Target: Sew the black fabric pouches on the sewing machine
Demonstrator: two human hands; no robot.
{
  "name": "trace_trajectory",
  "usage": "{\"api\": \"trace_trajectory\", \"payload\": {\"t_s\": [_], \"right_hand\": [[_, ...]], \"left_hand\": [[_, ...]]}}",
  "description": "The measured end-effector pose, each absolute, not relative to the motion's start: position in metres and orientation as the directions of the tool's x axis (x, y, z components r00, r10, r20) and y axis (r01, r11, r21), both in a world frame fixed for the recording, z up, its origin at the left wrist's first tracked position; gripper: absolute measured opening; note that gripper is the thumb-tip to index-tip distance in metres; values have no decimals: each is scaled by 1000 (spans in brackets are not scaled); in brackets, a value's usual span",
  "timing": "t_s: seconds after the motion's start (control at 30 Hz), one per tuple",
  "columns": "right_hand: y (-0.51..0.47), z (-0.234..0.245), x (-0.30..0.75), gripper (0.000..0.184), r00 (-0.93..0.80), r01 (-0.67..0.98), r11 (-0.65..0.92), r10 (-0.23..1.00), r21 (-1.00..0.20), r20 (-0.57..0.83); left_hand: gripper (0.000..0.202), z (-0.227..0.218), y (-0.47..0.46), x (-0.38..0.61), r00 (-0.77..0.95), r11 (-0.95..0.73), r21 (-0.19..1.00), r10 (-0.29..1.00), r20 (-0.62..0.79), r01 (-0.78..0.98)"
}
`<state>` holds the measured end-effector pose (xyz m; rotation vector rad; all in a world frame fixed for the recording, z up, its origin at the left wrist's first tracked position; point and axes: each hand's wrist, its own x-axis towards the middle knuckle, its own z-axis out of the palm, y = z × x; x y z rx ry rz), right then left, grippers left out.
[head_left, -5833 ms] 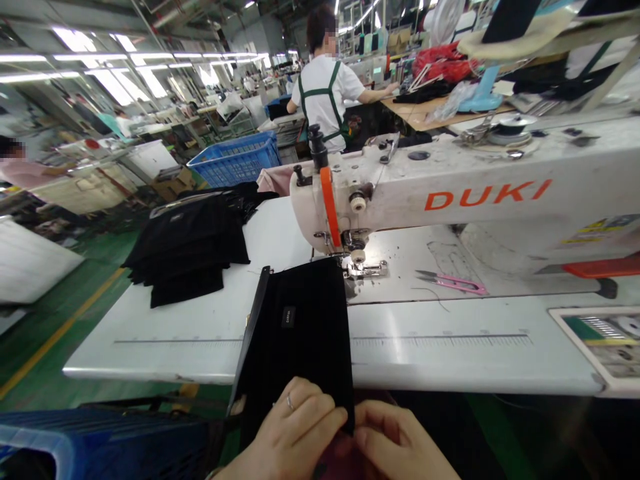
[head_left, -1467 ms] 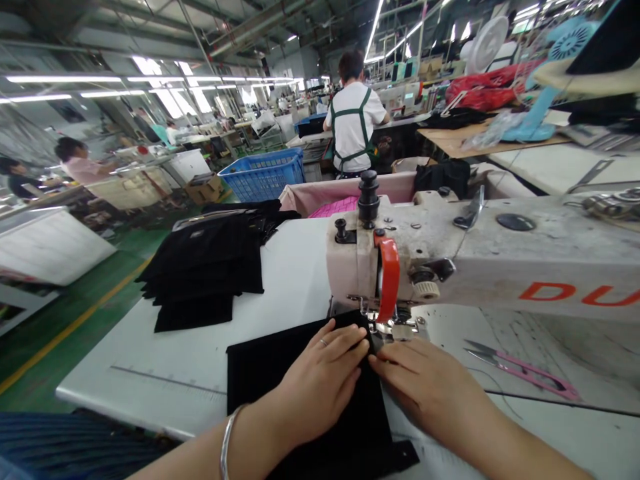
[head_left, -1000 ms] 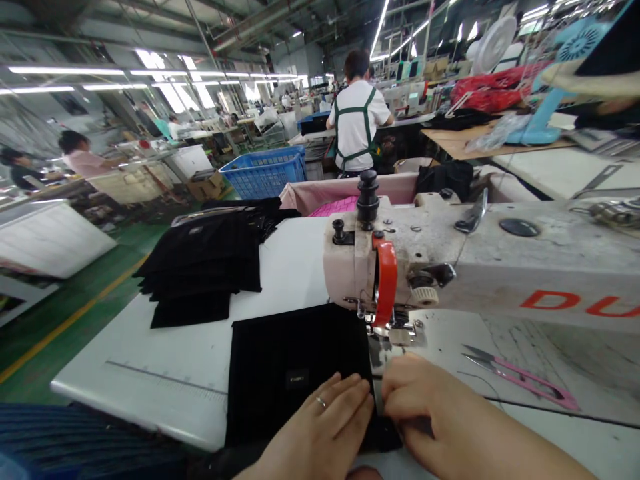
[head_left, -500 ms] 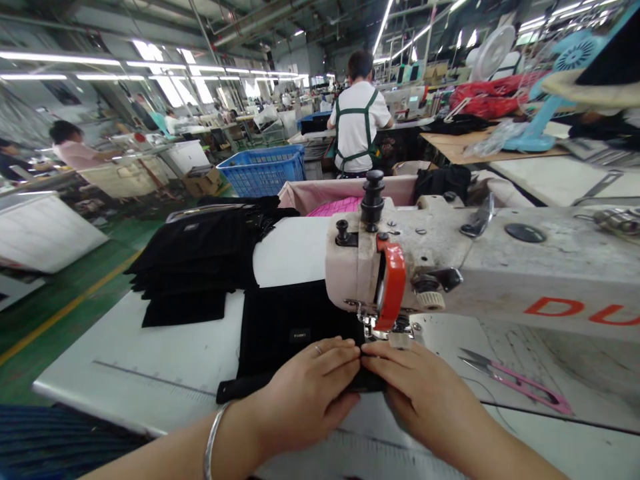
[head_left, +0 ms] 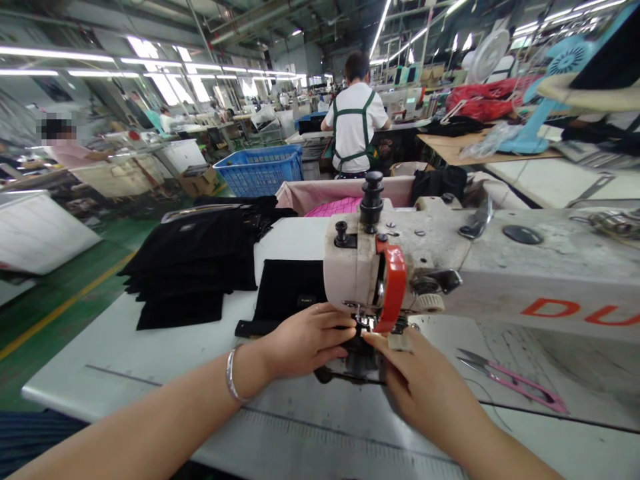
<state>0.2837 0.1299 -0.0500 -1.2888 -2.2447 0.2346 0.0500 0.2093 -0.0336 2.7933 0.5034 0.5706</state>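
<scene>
A black fabric piece with a small label lies under the head of the sewing machine, partly hidden by it. My left hand, a bracelet on its wrist, rests on the near edge of this fabric with its fingers stretched toward the needle area. Just right of the presser foot, my right hand lies palm down. Its index finger reaches to the fabric by the foot, and its other fingers are partly hidden. Pink-handled thread snips lie on the machine bed to the right.
A stack of black fabric pieces sits on the left of the white table. Behind the machine is a pale fabric-sided bin with pink material. Farther back are a blue basket, a co-worker facing away and a blue fan.
The black fabric has moved away from me and to the right, farther under the machine head. My left hand has gone forward with it. My right hand has shifted slightly forward.
</scene>
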Motion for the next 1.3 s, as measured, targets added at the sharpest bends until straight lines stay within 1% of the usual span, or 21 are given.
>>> {"api": "trace_trajectory", "payload": {"t_s": [0.1,0.17,0.3,0.4,0.5,0.6,0.67,0.7,0.77,0.8,0.9,1.03,1.1,1.2,1.3], "right_hand": [[134,-48,292,19,-329,785,487,851,-382,409],[139,-47,296,14,-308,828,450,864,-335,399],[146,-46,295,15,-301,889,391,891,-238,338],[146,-46,293,12,-291,901,378,890,-212,351],[144,-48,294,12,-315,885,415,868,-213,383],[142,-48,297,20,-326,892,407,881,-198,343],[141,-48,297,24,-306,893,394,886,-217,348],[139,-48,296,22,-309,875,413,879,-252,364],[136,-48,291,11,-351,801,492,847,-340,398],[134,-49,288,10,-384,757,533,830,-377,404],[131,-53,280,20,-435,688,585,806,-429,402],[131,-57,279,19,-427,686,597,793,-415,434],[133,-56,279,18,-425,698,596,791,-396,441],[135,-55,279,21,-412,719,581,798,-380,441],[138,-55,279,23,-409,742,576,795,-345,448]], "left_hand": [[23,-35,216,43,850,-906,346,372,371,246],[21,-35,215,42,834,-891,373,402,378,260],[13,-37,201,51,771,-841,435,499,397,321],[17,-38,193,56,720,-804,476,561,409,356],[16,-37,199,53,735,-788,530,554,390,313],[10,-36,212,47,762,-786,549,533,368,284],[10,-37,213,47,747,-777,550,553,367,305],[10,-37,210,48,734,-771,550,570,371,321],[11,-39,199,54,707,-757,549,601,372,355],[12,-40,193,57,696,-750,547,616,370,373],[15,-41,180,65,670,-725,544,654,352,422],[14,-40,180,67,662,-711,554,667,340,432],[13,-40,184,68,663,-724,549,656,361,418],[12,-41,191,70,657,-740,529,646,388,415],[11,-43,197,72,653,-738,518,653,384,433]]}}
